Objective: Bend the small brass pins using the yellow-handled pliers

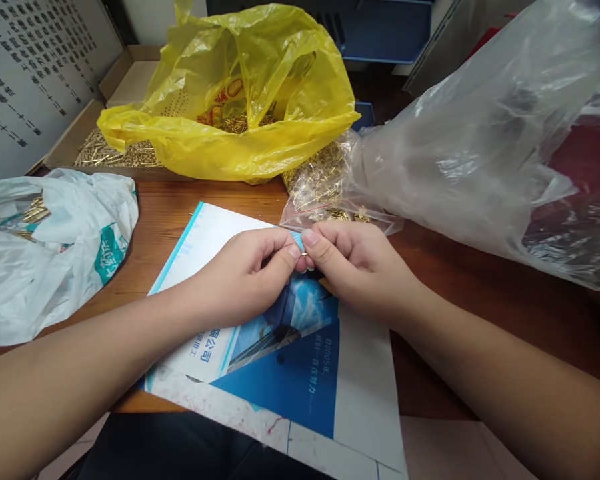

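My left hand (260,270) and my right hand (357,260) meet fingertip to fingertip above a blue-and-white printed brochure (300,380). Both are closed in a pinch. Between the two thumbs a tiny shiny metal pin (304,254) shows, and most of it is hidden by the fingers. Just beyond my hands lies a clear zip bag (325,177) with many small brass-coloured pins inside, some near its mouth.
A yellow plastic bag (220,150) holding brass pins stands at the back, partly over a cardboard box (70,143) of pins. At left sits a white plastic bag (55,280) with pins. A large clear bag (460,153) fills the right. The wooden table (460,320) lies beneath.
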A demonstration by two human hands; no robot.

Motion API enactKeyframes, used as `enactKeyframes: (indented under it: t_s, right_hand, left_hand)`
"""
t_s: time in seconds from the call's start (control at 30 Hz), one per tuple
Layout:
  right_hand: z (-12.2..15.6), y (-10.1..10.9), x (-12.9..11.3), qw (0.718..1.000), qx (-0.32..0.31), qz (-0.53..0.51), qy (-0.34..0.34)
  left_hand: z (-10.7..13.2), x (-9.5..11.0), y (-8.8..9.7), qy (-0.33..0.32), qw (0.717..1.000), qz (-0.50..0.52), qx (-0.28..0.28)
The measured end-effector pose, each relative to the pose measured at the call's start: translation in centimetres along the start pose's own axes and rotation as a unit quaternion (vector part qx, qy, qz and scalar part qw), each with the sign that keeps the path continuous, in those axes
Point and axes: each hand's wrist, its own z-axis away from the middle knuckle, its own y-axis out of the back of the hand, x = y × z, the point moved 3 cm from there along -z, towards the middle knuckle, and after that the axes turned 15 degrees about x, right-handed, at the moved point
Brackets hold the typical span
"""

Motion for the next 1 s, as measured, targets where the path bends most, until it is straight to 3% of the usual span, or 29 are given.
enactKeyframes:
  t_s: [0.2,0.47,0.73,1.0]
  right_hand:
    - [0.3,-0.2,-0.1,0.997,0.024,-0.024,-0.073]
    - [0.2,-0.3,-0.1,0.997,0.049,-0.022,-0.058]
    - [-0.2,-0.2,0.5,0.993,0.006,-0.082,-0.081]
    - [-0.2,0.1,1.6,0.983,0.002,-0.146,-0.111]
  left_hand:
    - [0.1,0.1,0.0,-0.045,0.997,-0.047,0.049]
    - [0.3,0.1,-0.4,-0.051,0.991,-0.091,0.086]
    - [-0.1,-0.2,-0.2,-0.001,1.000,0.000,0.024]
    - [-0.1,0.1,0.1,0.052,0.997,0.044,0.021]
